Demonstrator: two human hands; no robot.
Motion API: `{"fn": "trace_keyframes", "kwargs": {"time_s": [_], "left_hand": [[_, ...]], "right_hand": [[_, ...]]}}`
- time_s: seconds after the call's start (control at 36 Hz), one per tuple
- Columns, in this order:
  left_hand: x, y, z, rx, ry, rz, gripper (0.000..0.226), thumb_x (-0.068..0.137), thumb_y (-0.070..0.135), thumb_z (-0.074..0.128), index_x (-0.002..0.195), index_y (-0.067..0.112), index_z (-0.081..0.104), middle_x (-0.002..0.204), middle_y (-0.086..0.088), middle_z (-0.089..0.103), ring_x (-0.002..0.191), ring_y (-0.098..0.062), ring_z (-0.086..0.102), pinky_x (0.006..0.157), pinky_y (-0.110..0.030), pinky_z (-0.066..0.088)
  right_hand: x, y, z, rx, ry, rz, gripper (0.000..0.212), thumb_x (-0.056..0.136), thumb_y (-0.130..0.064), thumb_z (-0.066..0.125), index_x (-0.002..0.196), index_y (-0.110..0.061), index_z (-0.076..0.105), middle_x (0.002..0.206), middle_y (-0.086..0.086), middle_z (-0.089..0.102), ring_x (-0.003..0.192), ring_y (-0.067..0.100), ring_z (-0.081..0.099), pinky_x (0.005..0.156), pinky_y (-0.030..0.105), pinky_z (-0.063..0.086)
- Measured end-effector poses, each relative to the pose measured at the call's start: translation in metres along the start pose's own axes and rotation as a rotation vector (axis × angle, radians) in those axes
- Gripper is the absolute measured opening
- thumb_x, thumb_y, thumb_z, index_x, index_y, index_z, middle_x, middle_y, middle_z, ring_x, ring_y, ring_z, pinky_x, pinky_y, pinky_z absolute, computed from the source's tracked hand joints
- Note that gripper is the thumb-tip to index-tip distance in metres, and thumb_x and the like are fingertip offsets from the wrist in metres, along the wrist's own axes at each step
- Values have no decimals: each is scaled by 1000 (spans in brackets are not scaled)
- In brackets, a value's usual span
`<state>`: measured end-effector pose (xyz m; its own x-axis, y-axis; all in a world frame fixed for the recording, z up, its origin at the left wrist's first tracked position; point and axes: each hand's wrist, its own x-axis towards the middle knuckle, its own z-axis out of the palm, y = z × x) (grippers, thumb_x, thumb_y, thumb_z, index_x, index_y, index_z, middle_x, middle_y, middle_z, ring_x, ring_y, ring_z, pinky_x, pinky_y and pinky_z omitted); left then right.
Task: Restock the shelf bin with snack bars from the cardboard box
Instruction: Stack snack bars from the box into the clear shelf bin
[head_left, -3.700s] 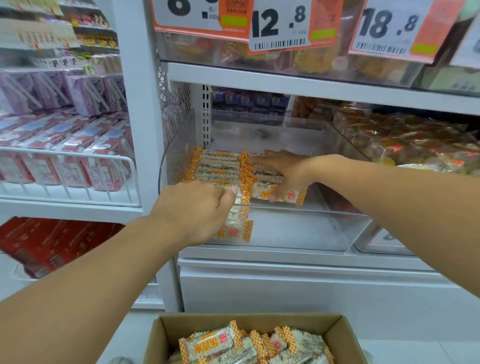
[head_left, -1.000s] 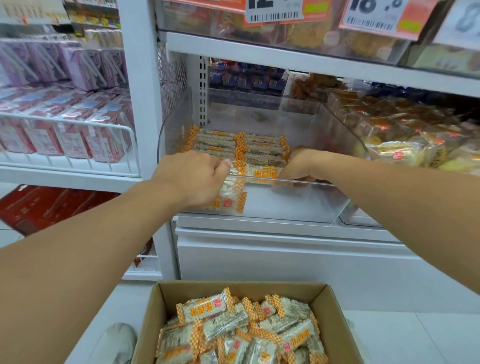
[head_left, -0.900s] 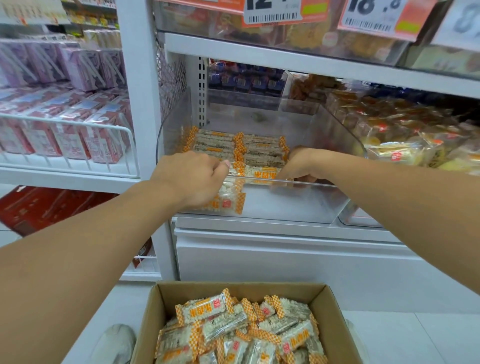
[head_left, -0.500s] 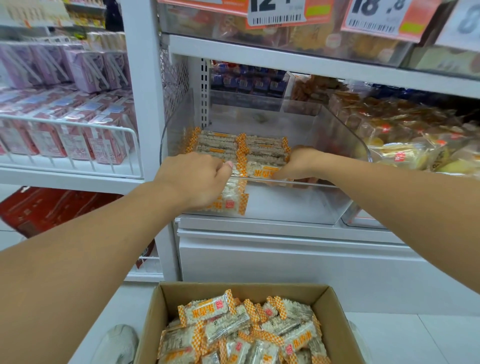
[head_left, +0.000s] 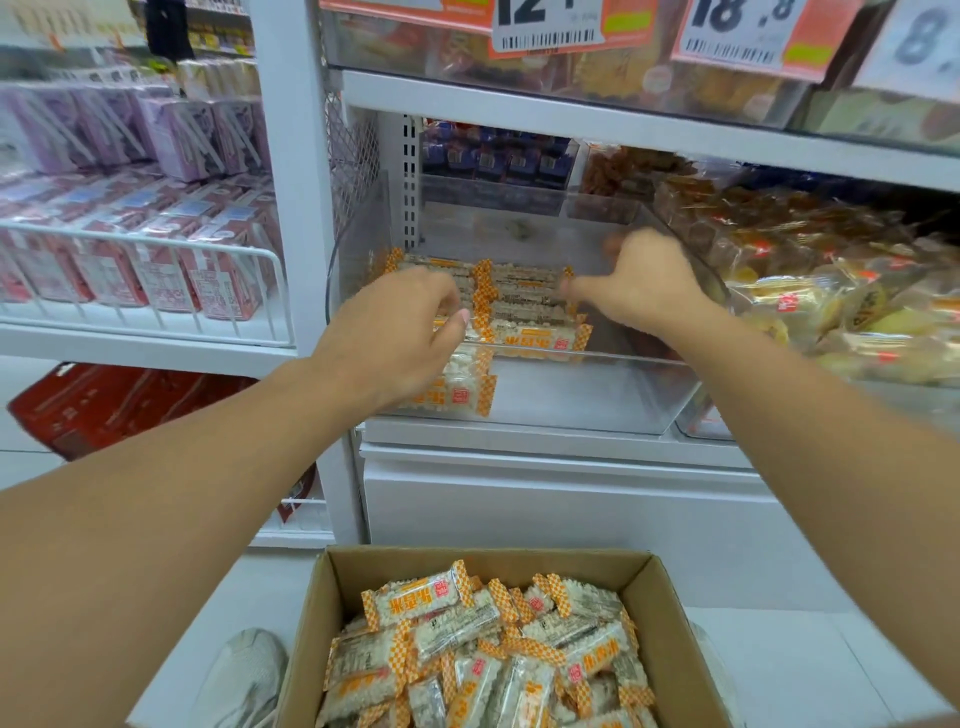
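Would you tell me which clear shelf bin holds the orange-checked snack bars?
The clear bin both hands reach into; the bin to its right holds yellow-brown packets.

Head view faces forward, downward (close) at shelf bin (head_left: 519, 395).

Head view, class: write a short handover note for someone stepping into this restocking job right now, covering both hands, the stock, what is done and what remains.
Left hand: at the clear shelf bin's front left, fingers curled; whether it holds a bar is unclear.
Right hand: inside the bin, fingers loosely curled, holding nothing visible.
Done: snack bars in the bin lie in neat rows on the left and middle.
Left: the bin's right side is unfilled; the cardboard box on the floor below still holds many loose bars in the box.
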<state>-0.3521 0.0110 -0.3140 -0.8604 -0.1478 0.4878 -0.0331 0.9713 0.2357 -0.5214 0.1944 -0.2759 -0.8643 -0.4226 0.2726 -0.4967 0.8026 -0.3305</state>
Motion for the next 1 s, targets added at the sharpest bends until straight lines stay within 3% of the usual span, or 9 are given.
{"fn": "trace_keyframes", "kwargs": {"time_s": [0.08,0.17,0.31,0.39,0.5,0.58,0.64,0.86,1.0], "left_hand": [[-7,17,-12,-22,169,195,21,99,34,49,94,18,61,88,5,57,84,-18,53,70,-41,49],[-39,46,-5,-46,83,310,26,95,39,49,89,17,60,78,3,58,73,-21,53,61,-36,42],[-124,70,50,349,-968,163,50,96,61,48,123,21,61,120,-3,65,110,-28,60,86,-36,48],[-183,54,87,425,-1306,-144,76,87,65,61,142,14,47,141,-7,54,125,-30,55,101,-39,47],[-255,49,115,177,-1207,-437,106,76,43,83,157,25,16,159,-7,26,137,-34,44,106,-45,46],[-289,59,128,7,-1211,-574,121,70,52,86,159,27,8,163,-5,24,141,-32,41,110,-45,43],[-300,70,130,-68,-1280,-682,114,69,64,80,156,23,19,155,-3,41,127,-29,53,104,-44,47],[-301,81,133,50,-1305,-595,68,90,42,72,140,7,45,135,-9,55,121,-29,56,96,-38,49],[-301,73,134,116,-1277,-536,56,99,48,58,132,3,58,132,-10,60,122,-29,57,98,-37,47]], "right_hand": [[-55,-9,-7,363,550,-275,28,92,-39,63,87,-12,67,82,2,65,76,14,58,70,29,46],[-122,-11,26,536,596,-305,32,96,-26,58,70,-8,58,64,1,54,62,13,47,60,26,34],[-213,28,122,314,-427,89,23,88,-29,67,93,-7,72,93,12,73,92,28,69,77,36,53],[-265,66,155,117,-799,153,96,73,-46,85,153,-23,38,157,11,37,131,34,52,103,41,49],[-312,92,174,-45,-985,-115,120,79,-17,82,157,-48,-3,165,2,-28,134,35,49,89,38,54],[-326,89,180,-197,-915,-261,116,85,9,61,156,-47,-12,163,1,-32,128,41,49,55,31,43],[-330,84,186,-227,-816,-297,122,82,18,53,153,-51,-19,162,-3,-34,140,43,37,52,30,41],[-323,58,200,-407,-688,-424,92,87,1,65,157,-36,18,168,6,5,132,40,45,81,45,54],[-313,47,199,-537,-635,-500,71,88,-48,71,146,-23,39,161,11,24,142,36,30,106,51,40]]}}
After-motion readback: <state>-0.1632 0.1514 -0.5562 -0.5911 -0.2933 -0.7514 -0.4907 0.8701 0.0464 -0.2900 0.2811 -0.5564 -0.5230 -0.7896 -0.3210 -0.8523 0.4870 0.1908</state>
